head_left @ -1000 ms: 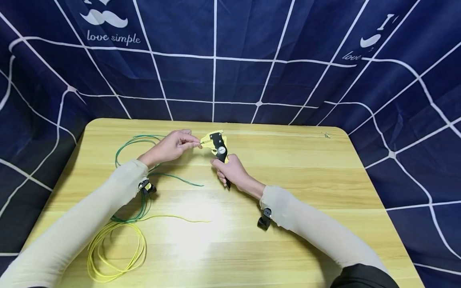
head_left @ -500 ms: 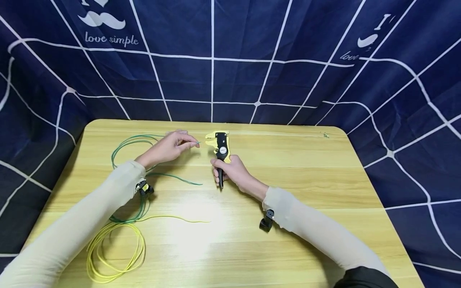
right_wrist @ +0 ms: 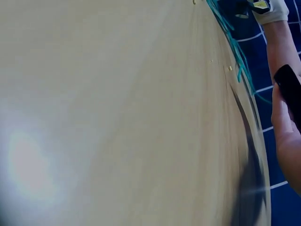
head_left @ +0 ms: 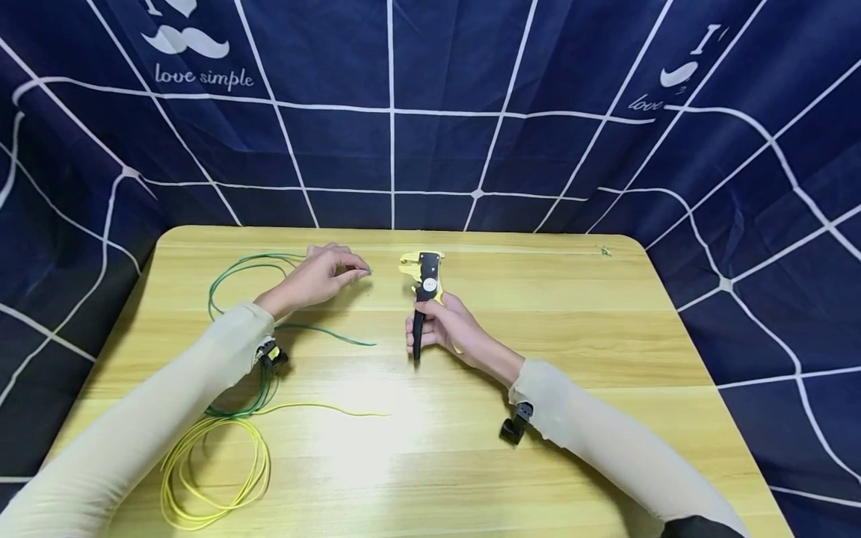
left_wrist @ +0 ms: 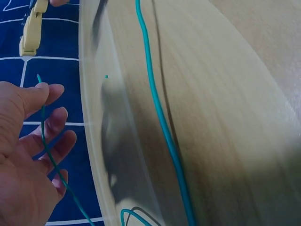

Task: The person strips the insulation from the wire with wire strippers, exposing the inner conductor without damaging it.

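My left hand (head_left: 321,275) is over the far left part of the table, pinching a green wire between thumb and index finger. In the left wrist view the green wire (left_wrist: 43,127) runs down across the palm, its short tip poking out past the thumb. My right hand (head_left: 449,325) grips a yellow and black wire stripper (head_left: 428,284) by its handles. The stripper's yellow head points left, a gap apart from the wire tip, and its jaws look parted. Only the end of a black handle (right_wrist: 290,92) shows in the right wrist view.
The wooden table (head_left: 572,336) holds a yellow wire coil (head_left: 267,457) at front left, with a loose end (head_left: 336,408) reaching right. Another green wire end (head_left: 329,331) lies behind it. Small scraps (head_left: 605,252) sit at the far right; a green bit (left_wrist: 106,76) lies near the left hand.
A second ago the wire tip was in the stripper's jaws. The stripper has since come off it and moved right and slightly nearer with the right hand. The left hand has barely moved.
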`<state>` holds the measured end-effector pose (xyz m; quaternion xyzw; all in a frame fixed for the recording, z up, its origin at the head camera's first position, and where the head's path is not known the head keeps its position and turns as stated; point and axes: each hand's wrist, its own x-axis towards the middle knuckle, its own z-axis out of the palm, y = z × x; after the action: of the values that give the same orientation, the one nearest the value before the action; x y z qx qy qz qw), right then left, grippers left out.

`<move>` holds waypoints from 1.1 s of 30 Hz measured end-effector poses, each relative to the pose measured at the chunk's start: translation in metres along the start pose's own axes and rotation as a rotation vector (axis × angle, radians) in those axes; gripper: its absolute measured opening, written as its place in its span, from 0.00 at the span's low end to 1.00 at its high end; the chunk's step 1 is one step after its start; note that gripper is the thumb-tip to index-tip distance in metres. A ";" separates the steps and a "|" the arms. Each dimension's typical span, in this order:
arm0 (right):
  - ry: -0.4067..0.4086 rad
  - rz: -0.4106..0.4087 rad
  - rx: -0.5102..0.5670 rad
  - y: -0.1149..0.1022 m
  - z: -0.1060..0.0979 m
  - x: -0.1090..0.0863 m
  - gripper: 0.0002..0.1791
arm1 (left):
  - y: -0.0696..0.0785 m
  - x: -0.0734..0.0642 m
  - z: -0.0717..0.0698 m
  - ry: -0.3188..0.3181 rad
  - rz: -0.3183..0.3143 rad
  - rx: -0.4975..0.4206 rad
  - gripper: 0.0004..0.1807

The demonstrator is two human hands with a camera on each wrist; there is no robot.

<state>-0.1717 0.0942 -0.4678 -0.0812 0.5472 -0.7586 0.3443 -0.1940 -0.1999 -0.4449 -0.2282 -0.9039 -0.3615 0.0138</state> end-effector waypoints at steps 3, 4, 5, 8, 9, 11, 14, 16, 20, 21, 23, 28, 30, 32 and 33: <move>-0.010 -0.008 0.004 -0.001 -0.006 -0.008 0.27 | 0.000 0.000 0.002 -0.005 -0.007 0.015 0.07; -0.006 -0.010 -0.001 -0.001 -0.008 -0.011 0.27 | 0.000 0.000 0.002 -0.009 -0.010 0.022 0.07; -0.001 -0.013 -0.007 -0.002 -0.010 -0.013 0.28 | 0.000 0.000 0.002 -0.015 -0.016 0.032 0.07; 0.024 -0.024 -0.022 -0.002 -0.013 -0.020 0.27 | 0.001 0.000 0.002 -0.046 -0.036 0.049 0.09; 0.028 -0.031 -0.027 -0.002 -0.015 -0.023 0.27 | 0.001 0.000 0.002 -0.057 -0.042 0.052 0.10; 0.031 -0.048 -0.035 -0.003 -0.016 -0.028 0.27 | 0.001 0.000 0.002 -0.078 -0.060 0.049 0.14; 0.027 -0.075 -0.041 -0.004 -0.020 -0.034 0.28 | 0.001 -0.001 0.002 -0.101 -0.072 0.041 0.18; 0.023 -0.089 -0.047 -0.003 -0.022 -0.038 0.27 | 0.001 -0.002 0.002 -0.107 -0.074 0.045 0.18; 0.025 -0.104 -0.068 -0.001 -0.028 -0.044 0.25 | 0.000 -0.005 0.001 -0.120 -0.073 0.062 0.18; 0.027 -0.108 -0.083 -0.001 -0.029 -0.046 0.24 | 0.000 -0.006 0.000 -0.124 -0.072 0.066 0.18; 0.036 -0.115 -0.114 0.000 -0.032 -0.050 0.24 | 0.000 -0.006 0.000 -0.134 -0.070 0.071 0.19; 0.046 -0.129 -0.174 0.003 -0.036 -0.059 0.29 | 0.001 -0.005 0.002 -0.141 -0.067 0.082 0.21; 0.058 -0.132 -0.197 0.002 -0.036 -0.063 0.32 | 0.001 -0.006 0.002 -0.136 -0.064 0.090 0.20; 0.082 -0.129 -0.225 0.001 -0.036 -0.066 0.35 | 0.000 -0.006 0.004 -0.133 -0.062 0.097 0.20; 0.098 -0.126 -0.238 0.001 -0.037 -0.067 0.37 | 0.000 -0.007 0.005 -0.132 -0.062 0.098 0.20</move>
<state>-0.1395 0.1635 -0.4656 -0.1186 0.6432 -0.7116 0.2566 -0.1873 -0.1994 -0.4496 -0.2225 -0.9261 -0.3013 -0.0458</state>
